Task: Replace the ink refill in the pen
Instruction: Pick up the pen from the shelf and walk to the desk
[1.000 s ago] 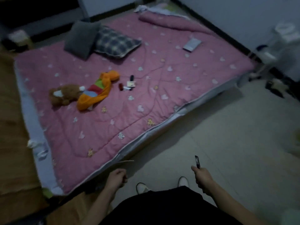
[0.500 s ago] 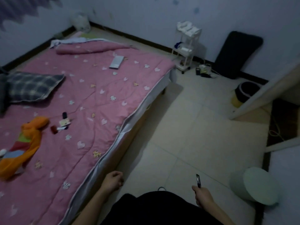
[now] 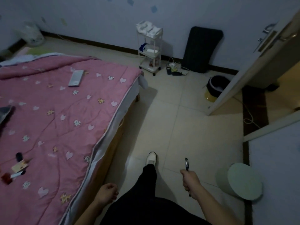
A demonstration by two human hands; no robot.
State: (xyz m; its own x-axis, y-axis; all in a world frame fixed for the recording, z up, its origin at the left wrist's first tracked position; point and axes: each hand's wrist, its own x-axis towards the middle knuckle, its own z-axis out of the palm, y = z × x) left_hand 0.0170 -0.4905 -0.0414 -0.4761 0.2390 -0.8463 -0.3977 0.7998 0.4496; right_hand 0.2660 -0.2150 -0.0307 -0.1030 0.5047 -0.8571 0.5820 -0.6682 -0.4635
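Observation:
My right hand point(image 3: 190, 180) is closed in a fist around a dark pen point(image 3: 186, 164), whose upper end points up and away over the floor tiles. The pen's thin lower tip sticks out below the fist. My left hand point(image 3: 108, 191) hangs beside the bed edge with its fingers curled; nothing shows in it. On the pink quilt at the far left lie small items: a dark cap-like piece point(image 3: 18, 156), a pale card point(image 3: 20, 165), a white-and-dark stick point(image 3: 17, 174) and a red piece point(image 3: 6, 177).
The bed with the pink quilt point(image 3: 65, 127) fills the left. A bin with a pale green lid point(image 3: 243, 181) stands close to my right. Further off are a white trolley point(image 3: 150, 47), a dark board point(image 3: 201, 49), cables, and an open door point(image 3: 253, 62).
The view has swung right, from the bed towards the floor, bin and door. Both hands stay low; the right one keeps hold of the pen.

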